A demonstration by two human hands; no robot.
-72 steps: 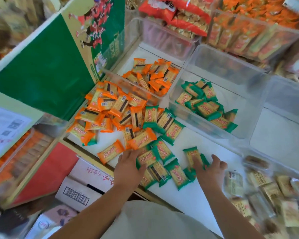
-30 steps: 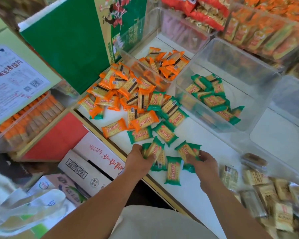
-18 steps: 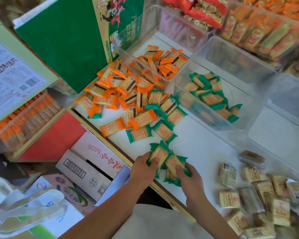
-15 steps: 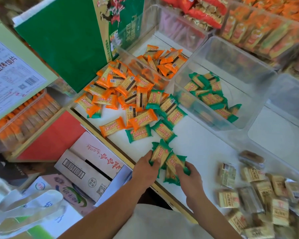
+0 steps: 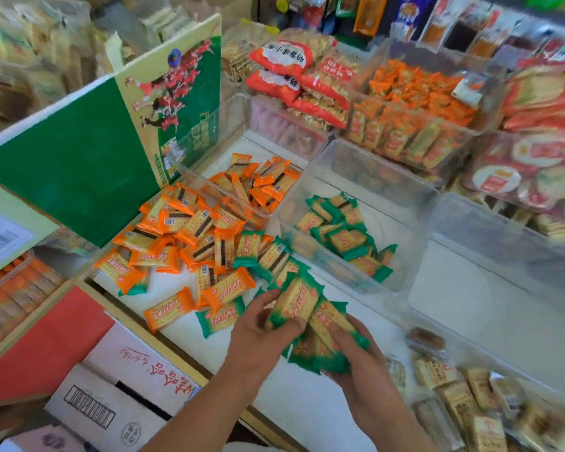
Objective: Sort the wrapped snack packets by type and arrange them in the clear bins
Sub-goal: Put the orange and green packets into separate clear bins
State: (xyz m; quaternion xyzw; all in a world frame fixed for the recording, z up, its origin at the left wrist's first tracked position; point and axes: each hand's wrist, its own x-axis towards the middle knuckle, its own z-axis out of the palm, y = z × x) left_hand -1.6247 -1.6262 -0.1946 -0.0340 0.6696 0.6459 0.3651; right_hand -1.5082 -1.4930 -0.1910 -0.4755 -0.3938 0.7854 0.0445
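Note:
Both hands hold one bunch of green-wrapped cracker packets (image 5: 310, 324) just above the white shelf. My left hand (image 5: 258, 334) grips the bunch from the left and my right hand (image 5: 353, 353) grips it from the right and below. Beyond the hands a mixed heap of orange packets (image 5: 183, 230) and a few green ones (image 5: 274, 259) lies loose on the shelf. One clear bin (image 5: 415, 203) behind holds green packets (image 5: 343, 236). The clear bin (image 5: 193, 174) to its left holds orange packets (image 5: 258, 184).
A green carton (image 5: 118, 148) stands at the left behind the heap. Another clear bin (image 5: 516, 230) sits at the right. Beige wrapped snacks (image 5: 463, 396) lie at lower right. Cardboard boxes (image 5: 124, 383) sit below the shelf edge. Stocked bins and bagged snacks fill the back.
Both hands swept loose green packets together into one bunch and lifted it off the shelf, carrying it a little toward the bins. The camera tilted up.

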